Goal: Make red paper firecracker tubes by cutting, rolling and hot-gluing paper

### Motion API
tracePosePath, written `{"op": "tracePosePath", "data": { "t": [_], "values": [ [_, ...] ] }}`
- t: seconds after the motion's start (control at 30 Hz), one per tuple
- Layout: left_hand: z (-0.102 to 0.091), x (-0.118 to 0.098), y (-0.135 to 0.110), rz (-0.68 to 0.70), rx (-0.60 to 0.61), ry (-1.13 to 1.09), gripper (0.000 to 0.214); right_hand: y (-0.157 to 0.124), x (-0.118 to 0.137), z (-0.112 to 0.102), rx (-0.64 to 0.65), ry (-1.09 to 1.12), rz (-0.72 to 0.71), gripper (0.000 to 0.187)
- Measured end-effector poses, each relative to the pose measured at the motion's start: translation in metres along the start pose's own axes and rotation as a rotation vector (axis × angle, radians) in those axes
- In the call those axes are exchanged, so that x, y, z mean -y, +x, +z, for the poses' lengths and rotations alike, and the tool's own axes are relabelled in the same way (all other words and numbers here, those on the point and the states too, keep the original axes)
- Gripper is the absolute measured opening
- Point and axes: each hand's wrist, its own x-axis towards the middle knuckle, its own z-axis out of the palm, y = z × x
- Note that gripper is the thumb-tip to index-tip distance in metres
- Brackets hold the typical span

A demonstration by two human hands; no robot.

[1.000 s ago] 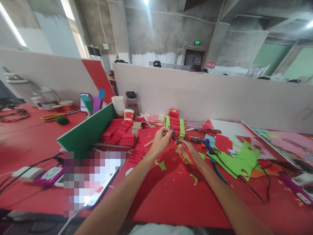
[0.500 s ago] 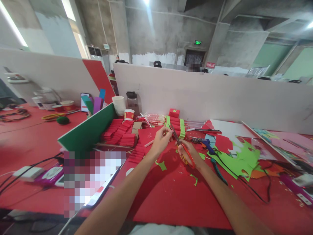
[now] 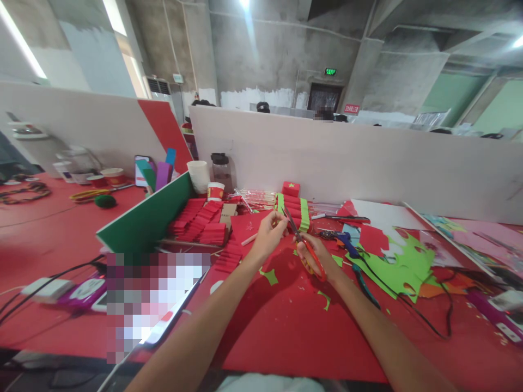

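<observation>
1. Clear bottle with a black lid [image 3: 221,173], upright just beside a stack of white paper cups [image 3: 198,177].
2. Long white partition panel [image 3: 368,163] behind them.
3. Fuzzy dark-green ball [image 3: 105,201], well to the left.
4. Multicoloured braided loop [image 3: 25,192], farther left.
5. Lit green rectangular sign [image 3: 330,71] on a grey concrete wall [image 3: 261,60].

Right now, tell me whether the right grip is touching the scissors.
Touching. The head view shows it: the right grip is closed around the scissors at the handle end.
</observation>
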Motion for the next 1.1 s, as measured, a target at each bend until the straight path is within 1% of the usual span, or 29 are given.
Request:
{"op": "tracePosePath", "data": {
  "t": [0.13, 0.4, 0.63, 0.83, 1.1],
  "values": [
    [-0.0001, 0.0, -0.0001, -0.002, -0.005, -0.005, 0.016, 0.0002, 0.0001, -0.0001, -0.021, -0.016, -0.02, 0.049],
    [-0.0012, 0.0012, 0.0003, 0.006, 0.006, 0.019, 0.012, 0.0002, -0.0011, -0.0011, -0.027, -0.04, -0.013, 0.043],
    [-0.0014, 0.0009, -0.0005, 0.002, 0.02, 0.002, 0.011, 0.001, 0.0026, -0.0023, -0.033, -0.105, -0.069, 0.04],
    [-0.002, 0.0028, 0.0004, 0.007, 0.021, 0.029, 0.014, 0.001, -0.0017, -0.002, -0.031, -0.058, -0.031, 0.04],
    [-0.0018, -0.001, -0.0013, 0.02, 0.008, 0.032, 0.019, 0.0002, -0.0019, -0.0016, -0.023, -0.02, -0.017, 0.041]
  ]
}}
